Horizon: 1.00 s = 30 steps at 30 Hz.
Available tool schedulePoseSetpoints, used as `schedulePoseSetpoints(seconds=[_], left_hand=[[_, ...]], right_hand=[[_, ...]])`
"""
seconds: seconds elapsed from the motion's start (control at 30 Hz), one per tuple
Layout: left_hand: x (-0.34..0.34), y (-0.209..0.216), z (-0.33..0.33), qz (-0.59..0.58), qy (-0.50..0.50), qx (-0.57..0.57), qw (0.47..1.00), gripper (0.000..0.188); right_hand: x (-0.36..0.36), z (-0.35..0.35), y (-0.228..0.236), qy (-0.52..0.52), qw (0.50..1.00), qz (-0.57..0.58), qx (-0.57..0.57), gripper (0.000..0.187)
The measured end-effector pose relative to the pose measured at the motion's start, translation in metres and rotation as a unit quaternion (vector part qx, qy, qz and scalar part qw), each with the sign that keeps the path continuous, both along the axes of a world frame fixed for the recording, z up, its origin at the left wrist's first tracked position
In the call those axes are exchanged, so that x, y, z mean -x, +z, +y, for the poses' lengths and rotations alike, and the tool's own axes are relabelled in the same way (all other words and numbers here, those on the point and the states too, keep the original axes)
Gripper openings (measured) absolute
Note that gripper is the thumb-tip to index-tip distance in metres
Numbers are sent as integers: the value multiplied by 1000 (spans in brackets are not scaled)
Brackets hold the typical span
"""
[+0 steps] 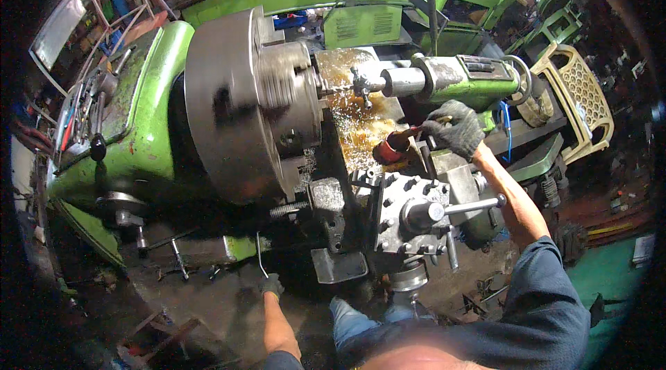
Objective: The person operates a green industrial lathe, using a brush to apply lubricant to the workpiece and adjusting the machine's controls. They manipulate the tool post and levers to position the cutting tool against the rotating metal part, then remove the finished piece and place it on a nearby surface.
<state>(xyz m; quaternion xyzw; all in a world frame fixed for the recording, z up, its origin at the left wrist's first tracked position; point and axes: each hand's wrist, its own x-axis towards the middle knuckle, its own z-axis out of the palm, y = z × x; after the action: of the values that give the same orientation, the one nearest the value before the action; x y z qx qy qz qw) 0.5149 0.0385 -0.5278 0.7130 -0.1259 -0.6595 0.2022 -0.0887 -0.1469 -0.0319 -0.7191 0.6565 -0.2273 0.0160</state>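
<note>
My gloved right hand [454,128] is closed above the lathe bed, beyond the tool post. A red stem runs from its fingers to the rim of a small red cup [393,149]; a thin yellowish piece shows at the fingers. My gloved left hand [271,285] is low at the front, closed around the lower end of a thin metal lever [261,255]. The big lathe chuck [222,103] looks smeared, as if turning. Facing it is the tailstock [468,79], with a metal fitting [362,85] at its nose.
The square tool post [414,214] with its long handle [479,205] stands just before me. Brown, wet fluid and chips cover the bed [357,124]. The green headstock [149,120] bears loose tools; a beige plastic chair [579,103] is at the right.
</note>
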Motion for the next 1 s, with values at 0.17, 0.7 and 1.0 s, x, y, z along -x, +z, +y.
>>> schedulePoseSetpoints(seconds=[0.17, 0.7, 1.0], left_hand=[[3, 108, -37, -7, 128, 82, 988, 25], [-26, 96, 152, -40, 7, 5, 999, 32], [-30, 103, 198, -250, -273, 18, 929, 22]], right_hand=[[-21, 8, 29, -106, 974, -198, -9, 26], [-71, -47, 66, -111, 936, -317, -105, 22], [-78, -110, 36, -41, 977, -193, -81, 47]])
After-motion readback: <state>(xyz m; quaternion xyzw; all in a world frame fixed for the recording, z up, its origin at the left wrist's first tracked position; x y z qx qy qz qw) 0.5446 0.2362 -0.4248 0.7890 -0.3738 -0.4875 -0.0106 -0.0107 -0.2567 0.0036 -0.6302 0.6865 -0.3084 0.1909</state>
